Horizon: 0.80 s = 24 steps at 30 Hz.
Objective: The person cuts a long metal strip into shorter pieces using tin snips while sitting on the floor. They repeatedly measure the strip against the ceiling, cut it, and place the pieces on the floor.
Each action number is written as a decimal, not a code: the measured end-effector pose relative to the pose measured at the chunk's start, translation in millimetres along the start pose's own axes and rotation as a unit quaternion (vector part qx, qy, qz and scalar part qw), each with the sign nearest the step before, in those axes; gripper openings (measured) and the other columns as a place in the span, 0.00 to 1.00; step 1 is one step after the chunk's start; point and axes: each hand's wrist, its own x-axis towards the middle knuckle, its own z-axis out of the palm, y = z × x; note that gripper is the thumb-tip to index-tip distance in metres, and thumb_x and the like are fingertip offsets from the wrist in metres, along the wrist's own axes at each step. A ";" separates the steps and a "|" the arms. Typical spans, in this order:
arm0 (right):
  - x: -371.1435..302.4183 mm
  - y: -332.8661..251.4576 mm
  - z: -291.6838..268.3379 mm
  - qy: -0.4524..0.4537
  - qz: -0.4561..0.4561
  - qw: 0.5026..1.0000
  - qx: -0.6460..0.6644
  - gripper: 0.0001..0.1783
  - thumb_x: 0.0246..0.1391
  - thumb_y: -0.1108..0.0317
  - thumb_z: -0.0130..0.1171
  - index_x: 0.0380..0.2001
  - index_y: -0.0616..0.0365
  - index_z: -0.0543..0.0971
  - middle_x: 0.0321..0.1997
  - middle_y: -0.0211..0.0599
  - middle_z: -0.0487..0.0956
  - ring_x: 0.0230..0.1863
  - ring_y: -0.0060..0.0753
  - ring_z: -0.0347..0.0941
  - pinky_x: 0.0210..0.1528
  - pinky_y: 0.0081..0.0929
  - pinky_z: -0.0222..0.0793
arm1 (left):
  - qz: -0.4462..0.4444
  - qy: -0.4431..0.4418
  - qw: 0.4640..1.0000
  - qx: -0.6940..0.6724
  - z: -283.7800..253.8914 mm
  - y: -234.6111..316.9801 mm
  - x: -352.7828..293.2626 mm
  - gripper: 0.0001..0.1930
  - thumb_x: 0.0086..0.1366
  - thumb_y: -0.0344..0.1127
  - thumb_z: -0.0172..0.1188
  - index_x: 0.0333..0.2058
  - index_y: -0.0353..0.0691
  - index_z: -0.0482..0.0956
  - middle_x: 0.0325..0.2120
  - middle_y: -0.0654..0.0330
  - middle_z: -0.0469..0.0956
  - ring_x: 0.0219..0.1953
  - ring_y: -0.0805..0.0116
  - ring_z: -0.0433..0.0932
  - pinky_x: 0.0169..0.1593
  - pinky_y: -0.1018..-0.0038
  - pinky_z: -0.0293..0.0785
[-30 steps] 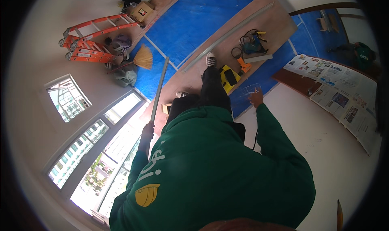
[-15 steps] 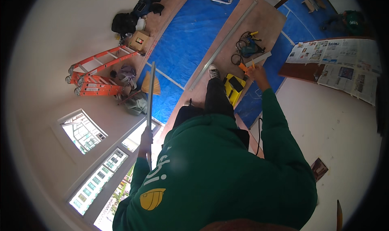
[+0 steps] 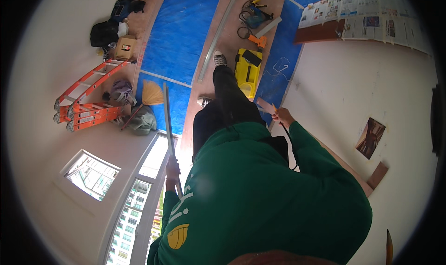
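My left hand (image 3: 173, 168) is closed around a long grey metal channel (image 3: 168, 116), held upright at my left side. On my right, my right hand (image 3: 284, 116) pinches a small slim yellow-orange item (image 3: 274, 107), too small to name for certain. A black cord or strap (image 3: 292, 146) hangs just below that hand. Ahead of it on the floor lie a yellow tool case (image 3: 246, 77) with a black part on top, an orange power tool (image 3: 258, 41) and a teal corded power tool (image 3: 256, 19).
Another long metal channel (image 3: 218, 35) lies along the boards ahead. Blue sheeting (image 3: 183, 32) covers floor on both sides. At left are an orange ladder (image 3: 93, 91), a straw broom (image 3: 152, 94), bags (image 3: 104, 34) and a cardboard box (image 3: 126, 47). Newspaper (image 3: 367, 21) covers a ledge at right.
My view has swung to the right. My right hand has drawn back from beside the orange power tool, toward my body, with the yellow-orange item. My left hand still grips the channel.
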 end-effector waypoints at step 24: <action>28.5 -160.6 41.3 0.070 -0.205 0.970 -0.108 0.20 0.70 0.63 0.65 0.54 0.69 0.87 0.40 0.40 0.87 0.40 0.31 0.82 0.42 0.35 0.77 | 0.178 -0.032 0.981 0.072 -23.3 145.4 12.2 0.24 0.85 0.58 0.50 0.47 0.41 0.80 0.22 0.72 0.68 0.19 0.82 0.65 0.21 0.77 0.63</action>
